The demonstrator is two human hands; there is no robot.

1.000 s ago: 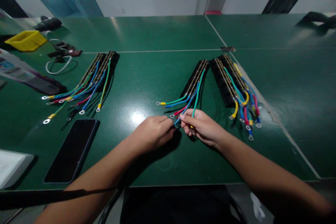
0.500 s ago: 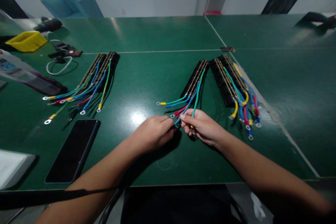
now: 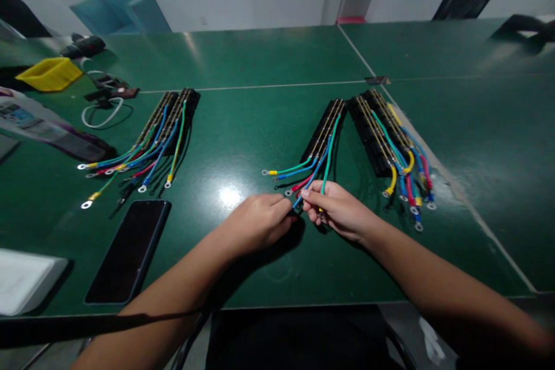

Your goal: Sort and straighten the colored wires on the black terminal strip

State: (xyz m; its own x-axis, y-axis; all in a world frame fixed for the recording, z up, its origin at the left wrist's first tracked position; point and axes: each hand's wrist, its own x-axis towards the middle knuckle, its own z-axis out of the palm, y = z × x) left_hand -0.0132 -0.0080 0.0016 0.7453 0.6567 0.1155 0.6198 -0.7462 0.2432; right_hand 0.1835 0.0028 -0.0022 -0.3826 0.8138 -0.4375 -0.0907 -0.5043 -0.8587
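The green surface (image 3: 234, 133) is supporting the middle black strip (image 3: 321, 132), its wires (image 3: 332, 145) trailing nearward, likely for access. The left hand (image 3: 262, 219) and right hand (image 3: 338, 211) are pinching its blue wire (image 3: 297, 203) between closed fingers, apparently for steadiness.

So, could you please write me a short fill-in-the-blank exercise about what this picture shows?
1. The left hand and the right hand both hold one ____ wire.
2. That wire leads to a black strip, and close on its right lie ____ more black strips.
3. Of the two hands, the one nearer the smartphone is the ____ hand.
4. The open-topped bin at the far left of the table is coloured ____.

Missing words: blue; two; left; yellow.
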